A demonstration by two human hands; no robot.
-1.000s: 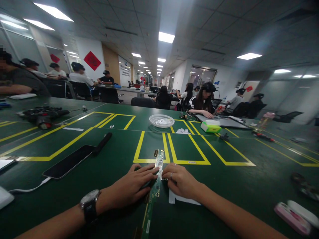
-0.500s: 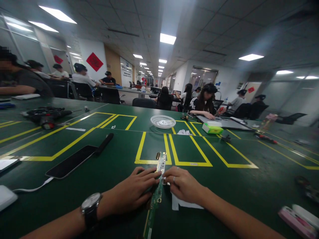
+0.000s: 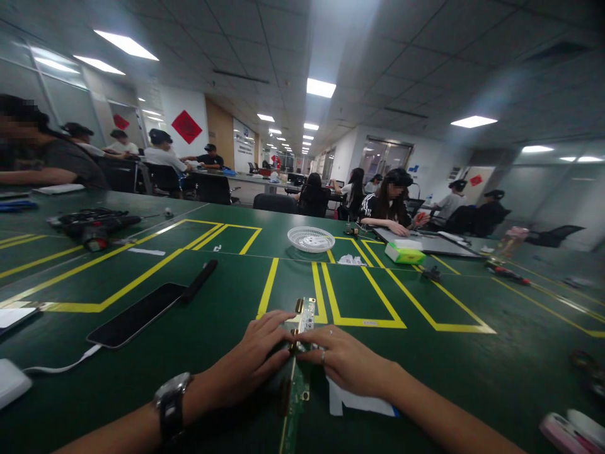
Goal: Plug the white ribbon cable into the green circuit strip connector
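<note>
A long narrow green circuit board (image 3: 301, 353) lies lengthwise on the green table (image 3: 425, 353) in front of me. My left hand (image 3: 250, 362), with a wristwatch, rests flat on the board's left side, its fingers stretched toward the far end. My right hand (image 3: 347, 362), with a ring, lies on the right side, its fingertips meeting the left ones on the board near a brass-coloured part. A white paper slip (image 3: 354, 402) sits under my right wrist.
A black phone (image 3: 137, 314) on a white cable and a black pen (image 3: 200, 279) lie to the left. A white basket (image 3: 311, 239), a green box (image 3: 404, 253) and tools sit farther off. Pink-and-white case (image 3: 571, 432) at bottom right. Several people work at nearby tables.
Both hands have slid up the board toward its far end and closer together, fingertips now touching over it. The camera has tipped slightly, so the scene sits lower in view.
</note>
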